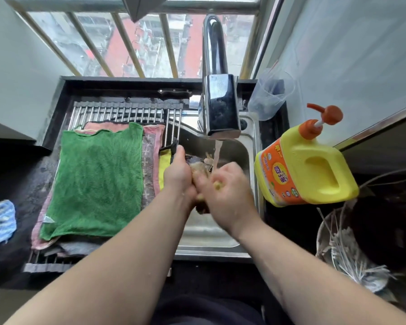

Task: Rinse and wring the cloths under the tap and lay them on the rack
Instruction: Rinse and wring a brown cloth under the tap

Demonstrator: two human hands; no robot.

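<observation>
Together your left hand [177, 175] and right hand [229, 192] gripped one wet, bunched cloth [201, 170], the fingers curled round it. You held it over the sink [209, 233], in the water [217, 156] that ran from the tap [220, 109]. Just to the left, a green cloth [96, 179] lay flat on the rack [117, 111], over pink ones. A yellow soap bottle [307, 165] stood right of the sink.

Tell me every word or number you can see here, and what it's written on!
Orange label on the yellow bottle: big characters and small print, turned sideways and too blurred to read.
White tag on the green cloth: too small to tell if it has writing.
Nothing else shows any words.
</observation>
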